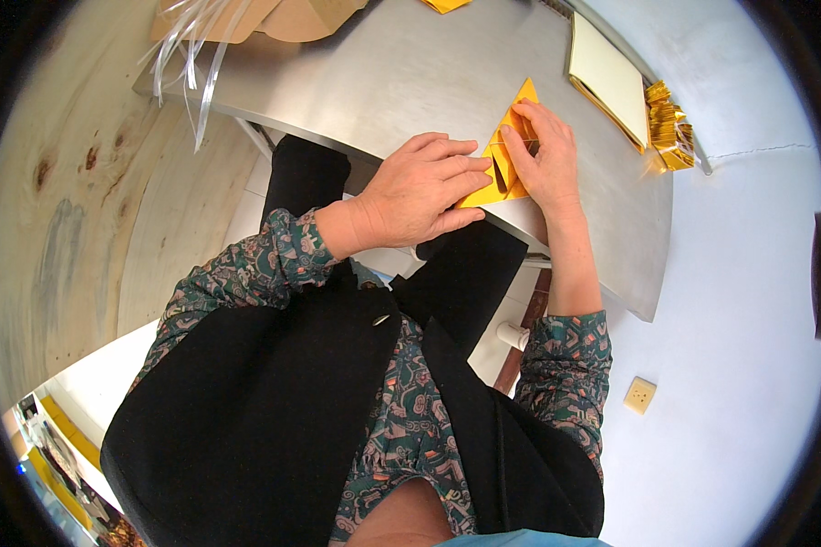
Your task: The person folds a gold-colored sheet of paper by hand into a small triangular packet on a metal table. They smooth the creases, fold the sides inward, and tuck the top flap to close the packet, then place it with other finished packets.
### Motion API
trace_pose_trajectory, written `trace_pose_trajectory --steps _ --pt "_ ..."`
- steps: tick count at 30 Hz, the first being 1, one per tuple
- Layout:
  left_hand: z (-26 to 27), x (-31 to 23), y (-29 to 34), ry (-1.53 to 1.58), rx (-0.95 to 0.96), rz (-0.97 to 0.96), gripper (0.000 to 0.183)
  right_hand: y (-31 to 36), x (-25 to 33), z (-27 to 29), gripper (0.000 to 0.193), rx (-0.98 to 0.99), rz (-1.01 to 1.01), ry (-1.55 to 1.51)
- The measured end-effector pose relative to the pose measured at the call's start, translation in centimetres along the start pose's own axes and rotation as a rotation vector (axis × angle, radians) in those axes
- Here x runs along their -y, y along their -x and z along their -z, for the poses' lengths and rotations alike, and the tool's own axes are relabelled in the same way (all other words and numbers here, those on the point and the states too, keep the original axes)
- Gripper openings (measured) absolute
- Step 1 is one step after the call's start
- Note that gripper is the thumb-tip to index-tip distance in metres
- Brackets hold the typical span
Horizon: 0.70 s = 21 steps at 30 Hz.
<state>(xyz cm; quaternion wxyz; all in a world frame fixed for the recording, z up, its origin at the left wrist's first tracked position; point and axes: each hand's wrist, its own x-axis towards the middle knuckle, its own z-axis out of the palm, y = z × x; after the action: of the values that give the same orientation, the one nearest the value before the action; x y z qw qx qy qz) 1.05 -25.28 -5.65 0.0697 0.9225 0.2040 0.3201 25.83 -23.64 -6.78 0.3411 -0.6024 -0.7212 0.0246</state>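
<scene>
A folded sheet of golden-yellow paper (488, 193), roughly triangular, lies at the near edge of the metal table. Its flaps stand partly raised, with a dark gap between them. My left hand (418, 190) reaches in from the left with its fingers stretched out, the tips resting on the paper's left edge. On the paper's right side, my right hand (549, 162) has its thumb and fingers bent around a raised flap. Those fingers hide part of the folds.
The metal table (410, 77) meets a white wall on the right. A cream pad (608, 77) and a bundle of folded gold paper (670, 128) lie along that side. Brown paper (292, 18) and clear plastic strips (192, 55) hang at the far left corner, beside a wooden board (91, 210).
</scene>
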Motion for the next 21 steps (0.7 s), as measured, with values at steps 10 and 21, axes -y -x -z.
trace_pose_trajectory --steps 10,21 --pt "0.2 0.0 -0.1 0.018 0.038 0.018 0.044 0.0 -0.1 0.0 0.042 0.005 0.002 0.027" --pt "3.7 2.6 -2.9 0.228 -0.016 0.086 0.036 0.1 0.5 0.0 0.043 -0.003 -0.03 0.008"
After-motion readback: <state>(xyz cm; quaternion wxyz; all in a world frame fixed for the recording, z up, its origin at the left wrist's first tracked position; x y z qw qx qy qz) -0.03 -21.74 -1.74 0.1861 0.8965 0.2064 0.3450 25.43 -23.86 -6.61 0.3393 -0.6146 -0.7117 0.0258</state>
